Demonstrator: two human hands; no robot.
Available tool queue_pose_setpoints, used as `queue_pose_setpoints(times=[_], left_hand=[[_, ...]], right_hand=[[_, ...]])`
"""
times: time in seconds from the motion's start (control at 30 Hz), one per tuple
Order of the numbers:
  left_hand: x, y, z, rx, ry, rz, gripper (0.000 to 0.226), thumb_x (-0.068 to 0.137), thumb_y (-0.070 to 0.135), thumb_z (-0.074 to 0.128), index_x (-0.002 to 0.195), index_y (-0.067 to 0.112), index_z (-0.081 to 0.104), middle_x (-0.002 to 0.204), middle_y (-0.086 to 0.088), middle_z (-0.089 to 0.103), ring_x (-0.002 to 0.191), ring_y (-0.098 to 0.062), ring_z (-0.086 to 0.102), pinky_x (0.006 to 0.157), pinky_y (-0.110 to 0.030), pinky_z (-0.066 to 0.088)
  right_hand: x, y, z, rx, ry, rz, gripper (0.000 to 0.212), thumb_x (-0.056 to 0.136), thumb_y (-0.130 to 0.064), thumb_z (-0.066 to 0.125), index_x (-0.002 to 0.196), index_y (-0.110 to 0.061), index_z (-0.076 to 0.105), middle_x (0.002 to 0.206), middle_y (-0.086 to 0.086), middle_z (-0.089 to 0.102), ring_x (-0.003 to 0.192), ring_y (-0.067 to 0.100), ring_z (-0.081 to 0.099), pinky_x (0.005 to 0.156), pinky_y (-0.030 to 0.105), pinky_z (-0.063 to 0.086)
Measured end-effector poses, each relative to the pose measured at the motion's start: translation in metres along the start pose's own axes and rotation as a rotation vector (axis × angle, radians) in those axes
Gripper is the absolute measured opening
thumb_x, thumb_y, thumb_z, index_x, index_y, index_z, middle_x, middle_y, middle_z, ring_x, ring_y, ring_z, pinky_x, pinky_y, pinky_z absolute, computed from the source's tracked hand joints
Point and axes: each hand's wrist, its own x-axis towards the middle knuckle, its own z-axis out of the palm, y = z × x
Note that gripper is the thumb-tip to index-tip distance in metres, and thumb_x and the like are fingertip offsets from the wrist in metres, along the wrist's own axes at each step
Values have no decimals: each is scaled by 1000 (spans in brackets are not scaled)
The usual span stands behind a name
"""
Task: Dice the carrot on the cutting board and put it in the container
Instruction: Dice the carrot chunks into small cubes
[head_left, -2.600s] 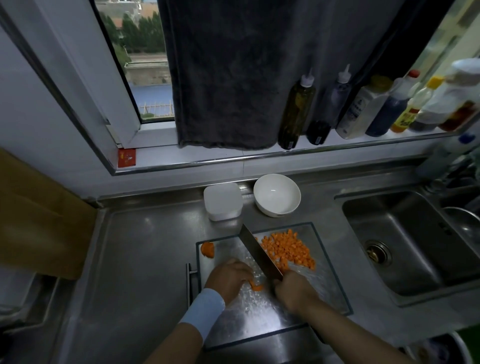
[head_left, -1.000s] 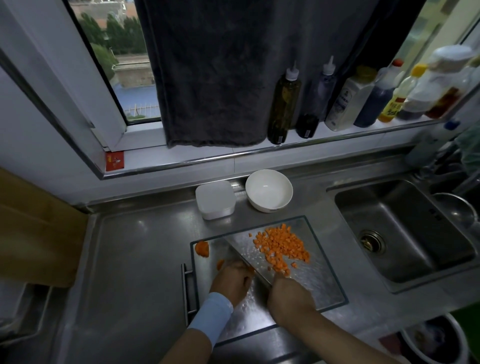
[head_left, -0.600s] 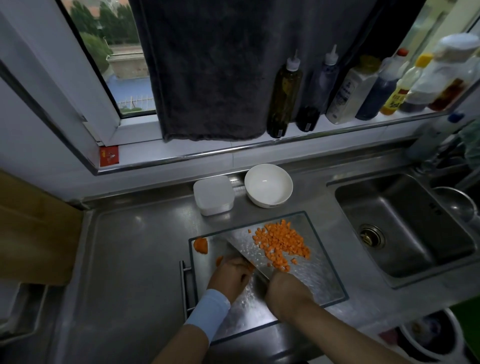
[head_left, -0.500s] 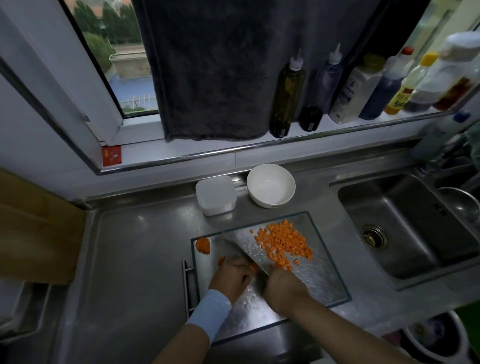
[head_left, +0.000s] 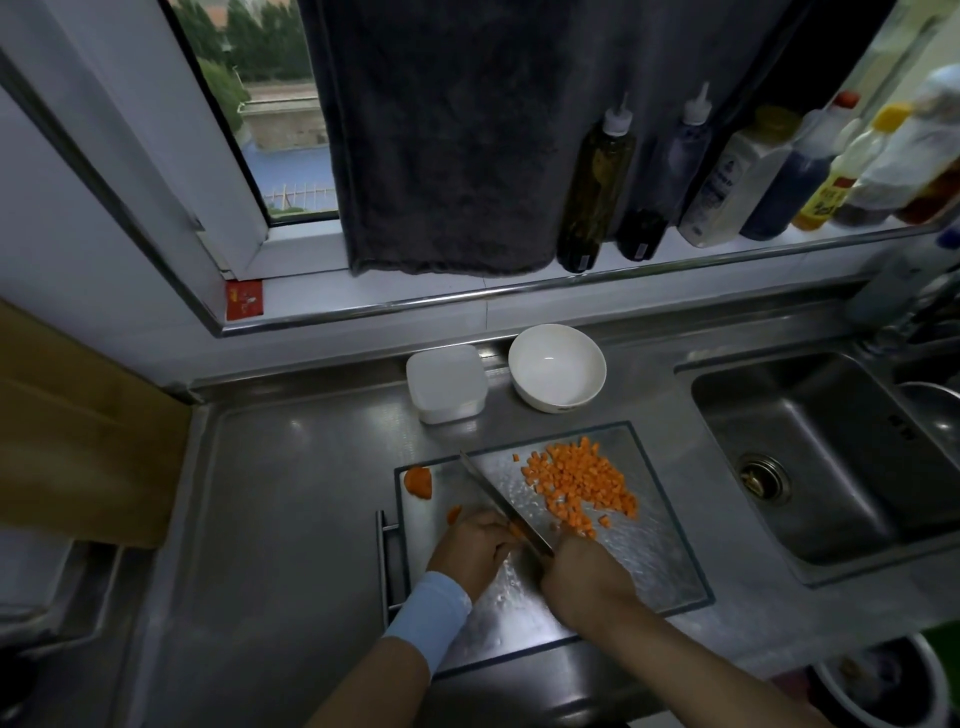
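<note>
A glass cutting board (head_left: 660, 566) lies on the steel counter. A heap of diced carrot (head_left: 579, 483) covers its far right part. A carrot end (head_left: 418, 482) sits at its far left corner, and a small slice (head_left: 453, 514) lies beside my left hand. My left hand (head_left: 475, 545), with a pale blue wristband, presses a small carrot piece (head_left: 515, 531) onto the board. My right hand (head_left: 584, 579) grips the handle of a cleaver (head_left: 501, 499), whose blade runs right beside my left fingers. A white lidded container (head_left: 447, 383) stands behind the board.
A white bowl (head_left: 557, 366) stands next to the container. A steel sink (head_left: 831, 457) lies to the right. Several bottles (head_left: 595, 182) line the window ledge under a dark hanging towel (head_left: 447, 130). A brown board (head_left: 78, 431) leans at the left.
The cleaver blade has shifted a little leftward along the carrot piece under my left hand. The diced heap and the carrot end lie where they were.
</note>
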Motion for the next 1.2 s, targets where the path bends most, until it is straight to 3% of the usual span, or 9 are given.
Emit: queue_pose_setpoints(times=[0.1,0.23,0.43,0.57,0.8,0.9,1.03,1.2], left_hand=[[-1,-1,0,49,14,28,19,91,17,58,98,16,75,113,-1,67,108,-16,57,101,-16,28],[-2,-3,0,56,-7,24,19,85,16,57,86,16,76,99,0,71,95,-19,64,96,-31,43],[-2,-3,0,158,40,99,13,74,17,77,81,27,76,91,10,71,86,-8,65,91,-18,35],[0,-4,2,91,22,92,11,74,9,74,75,20,76,87,2,71,80,-14,66,82,-10,38],[-1,-1,-1,59,28,94,25,60,2,82,82,15,76,85,1,71,80,-17,66,98,-5,18],[-4,1,1,36,62,101,26,65,0,80,87,10,75,87,-4,69,81,-18,65,96,-4,23],[-2,0,4,5,72,72,20,65,-3,79,80,10,76,85,-5,70,80,-17,67,92,-5,33],[-2,1,-2,52,83,123,19,58,3,81,68,17,74,77,1,70,74,-14,67,75,-15,50]], right_hand=[[-9,9,2,-9,19,14,25,97,-28,50,116,-16,61,116,3,66,108,19,63,90,27,49],[-14,16,4,-14,-6,-9,25,96,-26,53,118,-17,59,117,3,65,107,17,63,91,25,50],[-5,8,3,-23,-47,-11,24,96,-22,51,116,-12,60,117,6,66,109,21,63,92,28,51],[7,-4,3,-2,-66,-28,32,99,-31,47,119,-9,58,121,9,65,112,24,62,93,32,50],[27,-34,-9,97,-83,-108,23,92,-31,51,109,-20,61,106,4,69,93,23,65,77,33,54],[26,-34,-7,102,-77,-114,20,94,-32,50,106,-21,62,102,2,69,90,21,65,76,34,55],[17,-25,-4,90,-47,-107,21,97,-32,51,107,-16,60,104,3,68,95,22,64,73,27,47],[9,-1,-1,67,-62,-42,30,99,-32,49,114,-11,63,114,7,68,105,21,64,85,27,49]])
